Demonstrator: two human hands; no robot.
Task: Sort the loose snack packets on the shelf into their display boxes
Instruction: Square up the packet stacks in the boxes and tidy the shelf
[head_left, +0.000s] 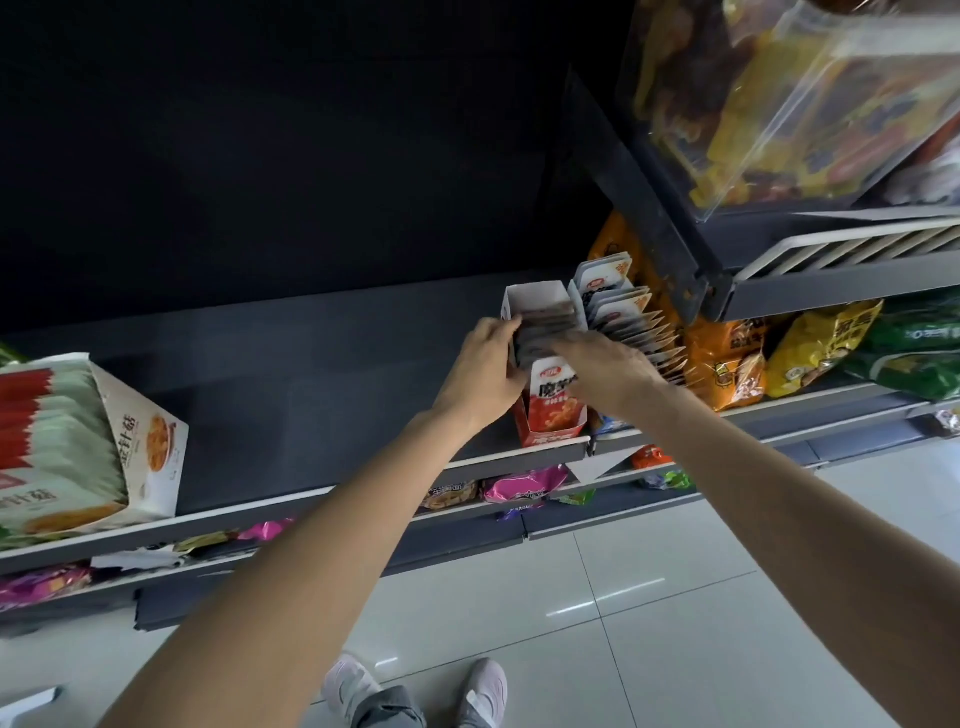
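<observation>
Scene: a dark store shelf (311, 353) is viewed from above, with both arms reaching forward to a red display box (550, 410) at the shelf's front edge.
Task items: a row of snack packets (545, 332) is stood on edge inside the red display box; the box's rear portion is seen unfilled.
Left hand (488, 369): its fingers are curled round the box's left wall, so that the box is steadied.
Right hand (602, 364): it is laid over the packet tops and is blurred — whether a packet is pinched or only pressed cannot be told.
Neighbouring stock: a second box of white packets (618, 306) is touching the red box on the right; orange bags (727, 364) are stood just beside it.
Left of shelf: a larger carton of green packets (78, 441) is set well apart.
Risk — tipping: the box is judged likely to slide off the lip if pressed forward.
Risk — mixing: packets could be nudged into the adjoining white row, since the two boxes are touching.
</observation>
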